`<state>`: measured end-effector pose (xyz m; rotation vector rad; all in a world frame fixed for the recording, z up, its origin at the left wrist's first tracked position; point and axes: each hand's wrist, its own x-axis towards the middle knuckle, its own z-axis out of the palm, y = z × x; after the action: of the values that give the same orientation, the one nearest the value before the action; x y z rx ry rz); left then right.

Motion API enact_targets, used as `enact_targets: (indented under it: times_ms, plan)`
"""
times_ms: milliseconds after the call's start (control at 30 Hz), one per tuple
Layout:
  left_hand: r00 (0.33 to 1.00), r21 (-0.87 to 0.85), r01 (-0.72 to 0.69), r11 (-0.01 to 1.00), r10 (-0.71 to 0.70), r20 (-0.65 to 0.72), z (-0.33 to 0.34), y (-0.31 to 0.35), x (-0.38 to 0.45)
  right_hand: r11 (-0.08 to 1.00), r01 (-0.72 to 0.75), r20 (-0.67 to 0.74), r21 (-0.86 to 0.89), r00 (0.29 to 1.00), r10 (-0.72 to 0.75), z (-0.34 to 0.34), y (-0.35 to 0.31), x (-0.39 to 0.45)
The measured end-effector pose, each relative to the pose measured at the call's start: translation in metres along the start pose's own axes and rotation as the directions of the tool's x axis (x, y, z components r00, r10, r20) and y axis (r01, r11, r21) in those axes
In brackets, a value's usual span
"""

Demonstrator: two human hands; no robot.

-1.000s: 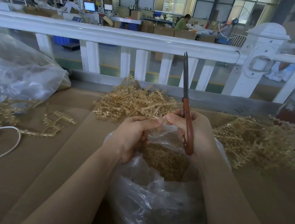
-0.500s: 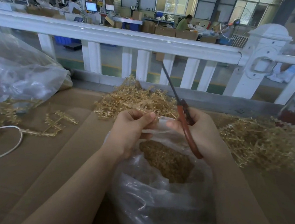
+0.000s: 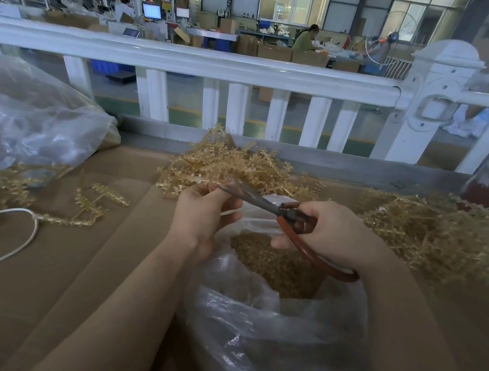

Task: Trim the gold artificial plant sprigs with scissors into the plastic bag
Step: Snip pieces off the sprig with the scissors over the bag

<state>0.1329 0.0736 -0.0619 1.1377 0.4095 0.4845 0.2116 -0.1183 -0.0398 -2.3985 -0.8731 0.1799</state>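
Since a moment ago we are swinging the scissors (image 3: 261,201) down from upright toward our left hand (image 3: 203,211) — which is pinching a gold sprig (image 3: 206,184) over the plastic bag (image 3: 266,326) so trimmings drop inside — our right hand (image 3: 333,230) gripping the red handles.

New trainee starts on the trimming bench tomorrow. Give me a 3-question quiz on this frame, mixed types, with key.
1. True or false: the scissors point toward the left hand.
2. Which hand grips the red handles? A) left B) right C) both
3. Fill in: the gold trimmings lie inside the clear ______.

Key: 1 true. 2 B, the right hand. 3 plastic bag.
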Motion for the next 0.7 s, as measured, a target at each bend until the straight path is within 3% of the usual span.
enact_targets:
  times_ms: [300, 700]
  plan:
    - [0.997, -0.153, 0.022, 0.988, -0.033, -0.071, -0.0022, -0.0014, 0.0036, 0.991, -0.077, -0.028, -0.105, 0.997, 0.075, 0.0019, 0.0094, 0.0029]
    - [0.980, 0.099, -0.124, 0.987, 0.107, 0.167, -0.0036, -0.0099, 0.0041, 0.989, -0.063, -0.053, -0.137, 0.997, 0.056, 0.0071, 0.0050, 0.0029]
